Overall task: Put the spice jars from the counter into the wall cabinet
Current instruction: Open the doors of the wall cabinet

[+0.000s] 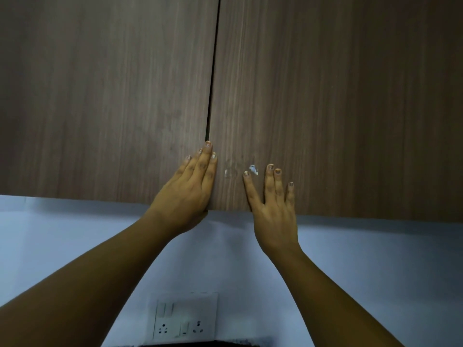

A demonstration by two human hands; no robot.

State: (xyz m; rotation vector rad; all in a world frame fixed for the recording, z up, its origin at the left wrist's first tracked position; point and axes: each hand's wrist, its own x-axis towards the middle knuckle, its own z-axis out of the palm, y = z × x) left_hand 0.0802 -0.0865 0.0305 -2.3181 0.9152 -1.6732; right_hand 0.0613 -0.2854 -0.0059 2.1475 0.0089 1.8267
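Observation:
The wall cabinet fills the upper view with two brown wood-grain doors, a left door (105, 96) and a right door (350, 96), meeting at a thin dark gap. My left hand (186, 191) lies flat with straight fingers on the lower right corner of the left door, its fingertips at the gap. My right hand (273, 204) presses flat with spread fingers on the lower left part of the right door. Both hands hold nothing. No spice jars or counter are in view.
Below the cabinet is a pale wall (375, 259). A white switch and socket plate (184, 316) is mounted low in the middle. A small white scuff (253, 169) marks the right door near my right fingertips.

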